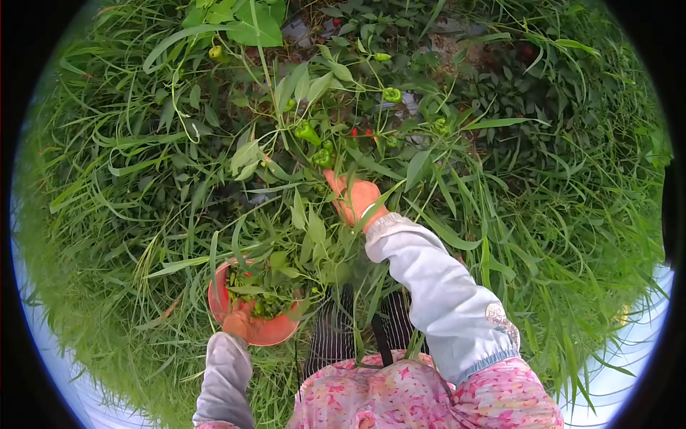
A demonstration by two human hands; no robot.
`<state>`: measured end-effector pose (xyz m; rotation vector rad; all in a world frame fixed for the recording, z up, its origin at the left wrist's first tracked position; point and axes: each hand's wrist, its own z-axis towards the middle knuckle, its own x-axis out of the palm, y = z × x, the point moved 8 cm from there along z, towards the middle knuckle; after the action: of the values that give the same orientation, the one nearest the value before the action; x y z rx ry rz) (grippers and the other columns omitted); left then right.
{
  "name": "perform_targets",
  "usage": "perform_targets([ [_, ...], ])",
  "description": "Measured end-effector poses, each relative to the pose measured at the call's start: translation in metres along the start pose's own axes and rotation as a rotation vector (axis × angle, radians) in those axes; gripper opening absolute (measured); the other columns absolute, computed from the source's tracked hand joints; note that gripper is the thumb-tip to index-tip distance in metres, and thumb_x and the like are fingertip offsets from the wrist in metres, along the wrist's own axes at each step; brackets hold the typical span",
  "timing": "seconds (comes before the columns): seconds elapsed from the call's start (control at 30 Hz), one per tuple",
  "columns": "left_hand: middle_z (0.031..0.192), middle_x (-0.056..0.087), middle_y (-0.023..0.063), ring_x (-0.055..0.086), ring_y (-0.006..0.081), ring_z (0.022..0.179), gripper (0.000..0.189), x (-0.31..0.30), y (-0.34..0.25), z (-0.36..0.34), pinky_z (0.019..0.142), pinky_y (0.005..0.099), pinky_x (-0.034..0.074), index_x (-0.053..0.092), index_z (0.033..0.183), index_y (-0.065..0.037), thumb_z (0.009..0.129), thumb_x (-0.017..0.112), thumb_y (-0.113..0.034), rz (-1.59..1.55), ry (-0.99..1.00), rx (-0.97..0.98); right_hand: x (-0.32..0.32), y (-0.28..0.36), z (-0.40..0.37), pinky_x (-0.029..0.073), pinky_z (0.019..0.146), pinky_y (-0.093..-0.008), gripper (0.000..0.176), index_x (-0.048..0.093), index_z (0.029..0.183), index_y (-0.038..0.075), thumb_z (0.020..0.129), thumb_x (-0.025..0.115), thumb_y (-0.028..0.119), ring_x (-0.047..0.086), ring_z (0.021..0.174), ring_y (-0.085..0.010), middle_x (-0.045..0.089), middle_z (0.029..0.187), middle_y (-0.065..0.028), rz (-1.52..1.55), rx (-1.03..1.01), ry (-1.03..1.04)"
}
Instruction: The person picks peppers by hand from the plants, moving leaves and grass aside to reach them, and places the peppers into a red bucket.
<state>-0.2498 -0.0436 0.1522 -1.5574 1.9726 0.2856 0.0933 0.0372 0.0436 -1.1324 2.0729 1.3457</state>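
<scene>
My left hand (241, 322) grips the near rim of a red plastic bowl (275, 332), with the thumb or fingers over the inside edge. Green peppers (270, 304) and a bit of red lie in the bowl, partly covered by leaves. My right hand (355, 200) reaches into a pepper plant, its fingers curled; leaves hide the fingertips and whatever is between them. Just above its fingers hangs a crinkled green pepper (323, 157). A longer green pepper (307, 133) hangs a little higher on the same plant.
Another green pepper (391, 95) and a yellowish one (216, 52) hang farther off. Small red peppers (369, 134) show among the leaves. Tall grass (114, 214) surrounds the plants and crosses in front of my arms. Pale sheeting (614, 372) lies at the lower right edge.
</scene>
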Motion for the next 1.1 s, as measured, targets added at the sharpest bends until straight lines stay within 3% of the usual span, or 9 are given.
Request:
perform_targets([
  [0.07, 0.115, 0.056, 0.0196, 0.053, 0.0337, 0.106, 0.040, -0.042, -0.055, 0.017, 0.093, 0.0428, 0.042, 0.058, 0.114, -0.009, 0.076, 0.065, -0.018, 0.037, -0.001, 0.139, -0.013, 0.009, -0.001, 0.049, 0.062, -0.0432, 0.036, 0.042, 0.120, 0.007, 0.085, 0.046, 0.013, 0.062, 0.074, -0.0346, 0.061, 0.087, -0.0182, -0.011, -0.013, 0.012],
  [0.17, 0.107, 0.060, 0.0145, 0.060, 0.0280, 0.093, 0.035, -0.136, -0.135, 0.042, 0.085, 0.0351, 0.047, 0.058, 0.106, -0.003, 0.072, 0.062, -0.003, -0.698, -0.108, 0.268, -0.012, 0.015, 0.000, 0.050, 0.062, -0.0428, 0.030, 0.044, 0.115, 0.005, 0.086, 0.045, 0.012, 0.063, 0.074, -0.0345, 0.062, 0.087, -0.0182, 0.009, 0.003, -0.031],
  [0.3, 0.097, 0.063, 0.0136, 0.061, 0.0304, 0.089, 0.021, -0.233, -0.233, 0.102, 0.075, 0.0309, 0.049, 0.062, 0.093, -0.001, 0.072, 0.057, 0.000, -0.072, -0.537, 0.559, 0.019, -0.004, 0.002, 0.051, 0.066, -0.0392, 0.025, 0.051, 0.109, 0.006, 0.085, 0.047, 0.014, 0.064, 0.078, -0.0318, 0.064, 0.086, -0.0153, 0.233, 0.119, -0.206],
  [0.43, 0.096, 0.060, 0.0110, 0.054, 0.0259, 0.102, 0.027, -0.138, -0.290, 0.188, 0.081, 0.0339, 0.043, 0.061, 0.101, -0.003, 0.076, 0.054, -0.009, 0.725, -0.113, 0.847, 0.026, -0.001, 0.004, 0.050, 0.070, -0.0391, 0.025, 0.061, 0.098, 0.008, 0.086, 0.049, 0.027, 0.062, 0.081, -0.0310, 0.064, 0.090, -0.0140, 0.019, -0.007, -0.035],
  [0.5, 0.100, 0.060, 0.0133, 0.051, 0.0298, 0.107, 0.032, -0.102, -0.280, 0.229, 0.084, 0.0419, 0.038, 0.061, 0.108, -0.005, 0.080, 0.051, -0.016, 1.116, 0.083, 0.653, 0.024, -0.002, 0.004, 0.050, 0.072, -0.0394, 0.023, 0.063, 0.093, 0.011, 0.082, 0.053, 0.028, 0.062, 0.082, -0.0300, 0.065, 0.088, -0.0132, 0.128, 0.084, -0.095],
  [0.6, 0.104, 0.061, 0.0153, 0.051, 0.0335, 0.106, 0.033, -0.094, -0.275, 0.257, 0.084, 0.0488, 0.035, 0.060, 0.111, -0.005, 0.085, 0.047, -0.019, 1.258, -0.017, 0.544, 0.014, 0.000, -0.001, 0.049, 0.071, -0.0373, 0.017, 0.067, 0.083, 0.012, 0.073, 0.059, 0.022, 0.064, 0.078, -0.0265, 0.067, 0.080, -0.0086, 0.112, 0.134, -0.070],
  [0.63, 0.108, 0.061, 0.0162, 0.053, 0.0349, 0.102, 0.033, -0.083, -0.262, 0.270, 0.084, 0.0543, 0.032, 0.060, 0.112, -0.005, 0.089, 0.043, -0.021, 1.158, 0.264, 0.431, 0.018, 0.001, 0.001, 0.049, 0.072, -0.0373, 0.017, 0.067, 0.083, 0.011, 0.073, 0.059, 0.022, 0.064, 0.078, -0.0267, 0.067, 0.081, -0.0090, 0.080, 0.118, -0.043],
  [0.8, 0.109, 0.060, 0.0146, 0.056, 0.0312, 0.098, 0.032, -0.072, -0.237, 0.306, 0.085, 0.0543, 0.030, 0.059, 0.113, -0.008, 0.089, 0.043, -0.022, 1.223, 0.330, 0.139, 0.029, -0.004, 0.007, 0.050, 0.072, -0.0382, 0.025, 0.064, 0.093, 0.006, 0.074, 0.058, 0.019, 0.065, 0.081, -0.0275, 0.066, 0.085, -0.0144, 0.065, 0.137, 0.084],
  [1.1, 0.081, 0.055, 0.0077, 0.057, 0.0271, 0.085, 0.017, -0.122, -0.275, 0.217, 0.102, 0.0622, 0.019, 0.058, 0.093, -0.009, 0.080, 0.052, -0.017, 1.008, -0.294, 0.691, 0.013, -0.001, -0.001, 0.049, 0.066, -0.0405, 0.018, 0.060, 0.088, 0.004, 0.075, 0.055, 0.015, 0.063, 0.073, -0.0315, 0.063, 0.074, -0.0160, 0.106, 0.083, -0.150],
])
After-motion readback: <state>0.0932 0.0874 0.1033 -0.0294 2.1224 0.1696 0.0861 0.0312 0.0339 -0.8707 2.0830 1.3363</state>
